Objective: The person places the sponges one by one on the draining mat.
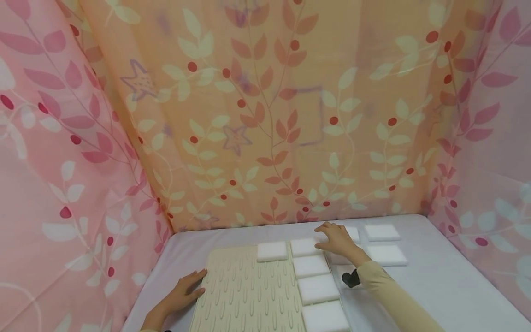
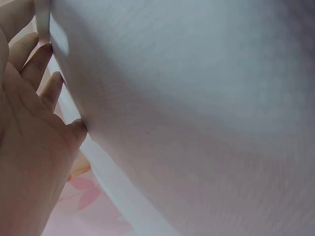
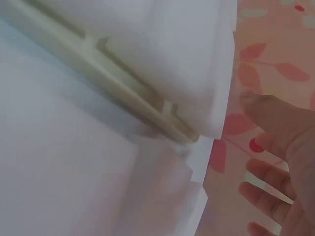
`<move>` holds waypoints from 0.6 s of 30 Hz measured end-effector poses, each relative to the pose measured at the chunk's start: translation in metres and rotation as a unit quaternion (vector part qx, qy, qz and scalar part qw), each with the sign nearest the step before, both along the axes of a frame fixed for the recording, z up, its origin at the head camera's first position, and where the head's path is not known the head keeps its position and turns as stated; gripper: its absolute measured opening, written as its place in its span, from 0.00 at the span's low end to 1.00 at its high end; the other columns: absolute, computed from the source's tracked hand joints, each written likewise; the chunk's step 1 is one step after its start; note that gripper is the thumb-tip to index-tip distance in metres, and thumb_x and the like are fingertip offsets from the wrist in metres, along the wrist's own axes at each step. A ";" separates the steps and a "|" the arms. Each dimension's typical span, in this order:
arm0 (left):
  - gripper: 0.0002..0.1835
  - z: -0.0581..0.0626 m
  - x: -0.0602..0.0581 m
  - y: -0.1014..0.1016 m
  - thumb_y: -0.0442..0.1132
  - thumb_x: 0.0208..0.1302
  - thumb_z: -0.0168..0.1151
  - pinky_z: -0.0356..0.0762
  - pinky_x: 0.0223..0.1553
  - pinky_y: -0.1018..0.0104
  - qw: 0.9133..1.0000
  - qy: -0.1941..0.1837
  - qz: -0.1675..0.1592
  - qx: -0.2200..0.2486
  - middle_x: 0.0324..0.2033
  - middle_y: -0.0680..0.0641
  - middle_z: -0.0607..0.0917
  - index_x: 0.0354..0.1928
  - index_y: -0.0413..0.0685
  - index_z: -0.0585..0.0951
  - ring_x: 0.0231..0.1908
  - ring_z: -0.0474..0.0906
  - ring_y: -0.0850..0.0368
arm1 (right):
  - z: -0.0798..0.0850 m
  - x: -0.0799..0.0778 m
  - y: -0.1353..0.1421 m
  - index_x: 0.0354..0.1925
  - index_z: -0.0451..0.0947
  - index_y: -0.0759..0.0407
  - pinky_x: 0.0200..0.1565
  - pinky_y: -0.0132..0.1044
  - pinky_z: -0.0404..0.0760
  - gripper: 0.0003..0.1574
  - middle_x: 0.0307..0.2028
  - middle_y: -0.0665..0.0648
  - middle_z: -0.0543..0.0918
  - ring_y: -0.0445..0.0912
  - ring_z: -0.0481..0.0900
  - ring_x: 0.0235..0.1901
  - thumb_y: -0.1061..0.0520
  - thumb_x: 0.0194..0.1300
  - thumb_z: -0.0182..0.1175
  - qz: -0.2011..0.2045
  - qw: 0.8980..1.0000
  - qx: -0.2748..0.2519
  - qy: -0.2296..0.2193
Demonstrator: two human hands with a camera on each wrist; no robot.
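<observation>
A pale cream ridged tray [image 1: 244, 290] lies on the table, its face covered with raised oblong bumps. White rectangular sponge-like blocks stand along its right side, among them a near block [image 1: 325, 317], and another block [image 1: 272, 251] sits at its far edge. My left hand [image 1: 182, 293] rests at the tray's left edge with fingers extended and spread. Over the far right corner, beside a far block [image 1: 304, 247], hovers my right hand [image 1: 338, 239]. Its fingers are apart with nothing between them in the right wrist view.
More white blocks lie on the table to the right of the tray, including one block [image 1: 381, 232] at the back and one [image 1: 387, 255] nearer. A white cloth [image 1: 439, 286] covers the table. Leaf-patterned curtains [image 1: 265, 115] enclose the back and both sides.
</observation>
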State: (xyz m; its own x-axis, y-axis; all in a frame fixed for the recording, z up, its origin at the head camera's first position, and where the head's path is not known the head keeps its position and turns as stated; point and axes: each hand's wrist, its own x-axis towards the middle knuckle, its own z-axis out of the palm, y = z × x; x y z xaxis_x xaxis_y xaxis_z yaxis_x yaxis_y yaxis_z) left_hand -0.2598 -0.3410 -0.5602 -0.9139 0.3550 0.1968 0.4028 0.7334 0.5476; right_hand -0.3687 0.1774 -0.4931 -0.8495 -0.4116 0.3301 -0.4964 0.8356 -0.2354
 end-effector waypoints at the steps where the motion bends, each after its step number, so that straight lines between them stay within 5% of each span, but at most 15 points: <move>1: 0.30 -0.001 0.000 0.000 0.45 0.61 0.60 0.48 0.50 0.24 1.000 0.003 -0.001 0.000 0.60 0.34 0.71 0.62 0.37 0.69 0.59 0.60 0.25 | -0.001 -0.001 0.004 0.50 0.78 0.56 0.48 0.60 0.66 0.31 0.48 0.58 0.78 0.58 0.76 0.48 0.45 0.49 0.70 -0.002 1.000 0.001 0.001; 18: 0.30 0.001 0.001 -0.001 0.45 0.62 0.60 0.47 0.51 0.24 1.000 -0.001 -0.001 0.001 0.61 0.35 0.70 0.63 0.38 0.68 0.61 0.60 0.27 | -0.015 -0.018 0.062 0.52 0.76 0.59 0.45 0.61 0.69 0.33 0.51 0.63 0.77 0.61 0.74 0.49 0.45 0.50 0.68 -0.048 0.999 -0.002 0.010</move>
State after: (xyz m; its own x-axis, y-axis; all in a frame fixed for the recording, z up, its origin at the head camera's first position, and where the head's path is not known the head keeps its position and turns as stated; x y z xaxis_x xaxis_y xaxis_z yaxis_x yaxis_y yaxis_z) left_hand -0.2589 -0.3423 -0.5594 -0.9137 0.3559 0.1962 0.4030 0.7311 0.5505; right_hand -0.3865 0.2391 -0.5077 -0.8783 -0.3279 0.3478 -0.4190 0.8785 -0.2297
